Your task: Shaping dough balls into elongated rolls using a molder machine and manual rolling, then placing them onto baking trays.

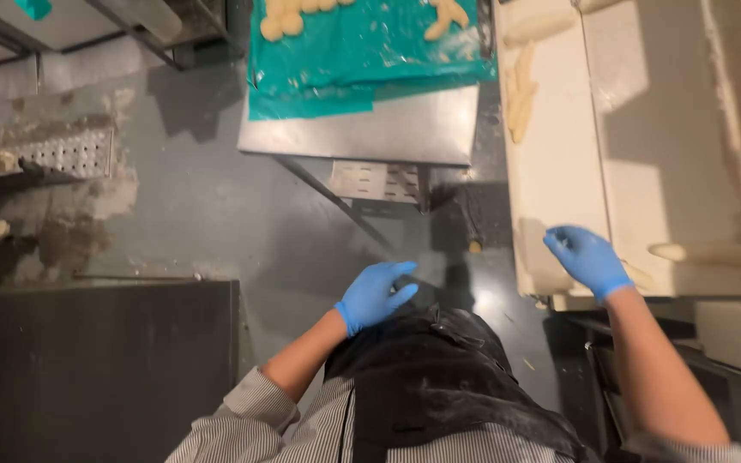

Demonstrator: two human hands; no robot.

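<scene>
left hand (376, 294): blue glove, fingers spread loose, holding nothing, hanging over the grey floor (216, 206) in front of the person's dark apron (430, 369).
right hand (587, 260): blue glove, fingers apart and slightly curled, empty, over the near end of the cream conveyor belt (559, 171); can't tell if it touches the belt.
nearest dough: long dough piece (707, 253) lying on the belt just right of the right hand, not touched.
other dough on belt: pale dough strips (521, 99) further up the belt, well apart from the hand.
steel table (370, 129): ahead, across the floor, teal plastic sheet (362, 51) over it with shaped dough pieces (280, 19) on top.
clothing: striped shirt sleeves (255, 403), flour dust on apron.
left side: dark counter (87, 369), near the left elbow.
</scene>
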